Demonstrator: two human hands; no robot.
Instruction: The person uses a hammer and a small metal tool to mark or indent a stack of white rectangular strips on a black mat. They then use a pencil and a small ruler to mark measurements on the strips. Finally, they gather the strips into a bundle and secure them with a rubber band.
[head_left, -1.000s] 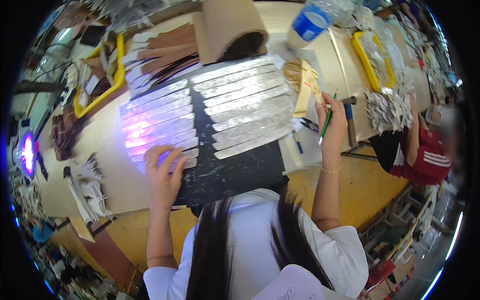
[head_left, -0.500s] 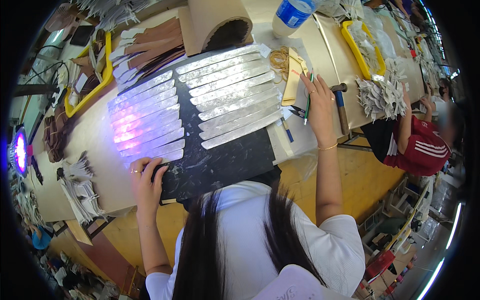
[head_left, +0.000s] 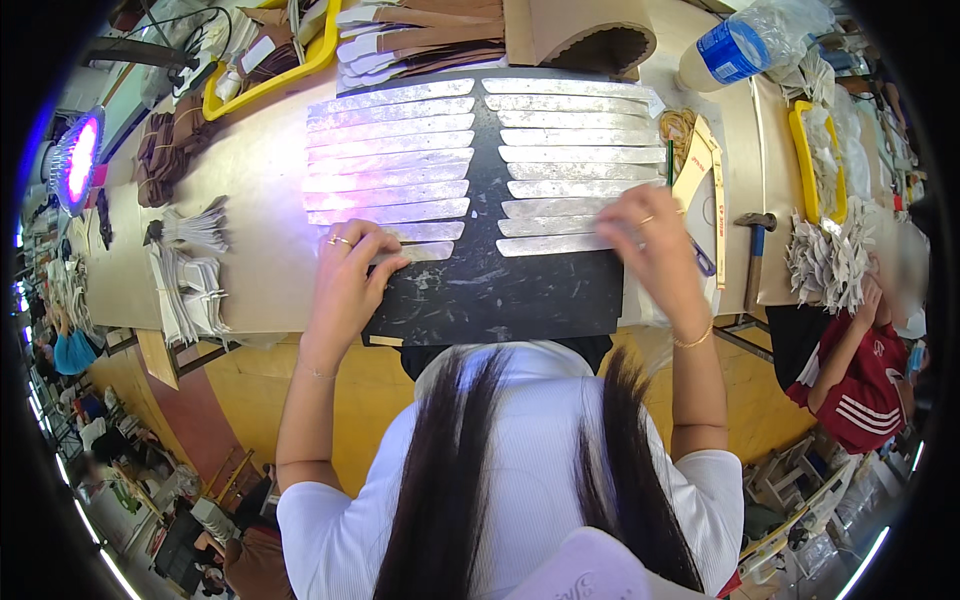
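Observation:
Two columns of flat, silvery-grey strips, a left column [head_left: 390,137] and a right column [head_left: 572,120], lie on a black board [head_left: 480,300]. My left hand [head_left: 350,262] rests at the lower left of the left column. Its bent fingers touch the lowest strips, with the thumb apart from them. Over the right ends of the lowest right strips is my right hand [head_left: 655,240], smeared by motion; whether it touches a strip I cannot tell. A green pencil [head_left: 669,160] lies beside that column, apart from my hand.
Right of the board lie a cream angled ruler [head_left: 700,165], rubber bands [head_left: 677,135] and a hammer [head_left: 757,255]. Behind stand a brown roll [head_left: 580,35] and a bottle [head_left: 722,55]. Left are a lit lamp [head_left: 82,160] and strip bundles [head_left: 190,290]. Another person [head_left: 850,370] works at right.
The view has turned, so the board looks straighter. My right hand has left the green pencil and moved inward over the right column's lower strips. My left hand stays at the lower left strips.

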